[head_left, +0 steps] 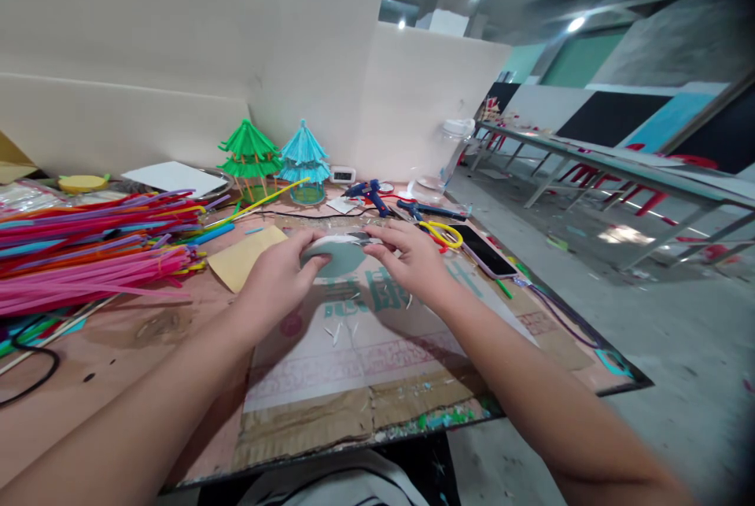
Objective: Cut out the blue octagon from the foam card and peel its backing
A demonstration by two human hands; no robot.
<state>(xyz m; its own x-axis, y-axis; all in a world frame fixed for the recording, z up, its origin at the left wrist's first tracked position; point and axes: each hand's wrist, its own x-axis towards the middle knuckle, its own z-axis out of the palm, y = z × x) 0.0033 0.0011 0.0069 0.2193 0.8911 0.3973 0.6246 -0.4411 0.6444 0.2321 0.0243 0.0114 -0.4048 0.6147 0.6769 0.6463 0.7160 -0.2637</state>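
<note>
Two hands meet at the middle of the frame, and between them I see a grey-green disc (339, 258). My left hand (277, 278) curls round the disc's left edge, fingers closed on it. My right hand (413, 258) grips the right edge from above, thumb and fingers pinched along the rim; a white strip lies along the disc's top edge under those fingertips. The disc is held just above a flattened cardboard sheet (366, 356) with faded green print, which covers the near part of the desk (118, 333). Small white scraps lie on the sheet just below the disc.

Just left of my left hand lies a tan paper piece (244, 254). Further left, a big heap of straws (88, 246), pink, purple, orange and blue, fills the left of the frame. Right of my right hand are yellow-handled scissors (442, 234), and beside them a phone (484, 252) lies flat near the desk's right edge. Beyond the hands, toward upper centre, a blue glue gun (371, 193) rests on the desk. Behind it, against the pale wall, stand two small straw pagodas, one green (251, 152), one blue (303, 156), side by side. At upper right, well apart, long tables (619, 168) run across a concrete floor.
</note>
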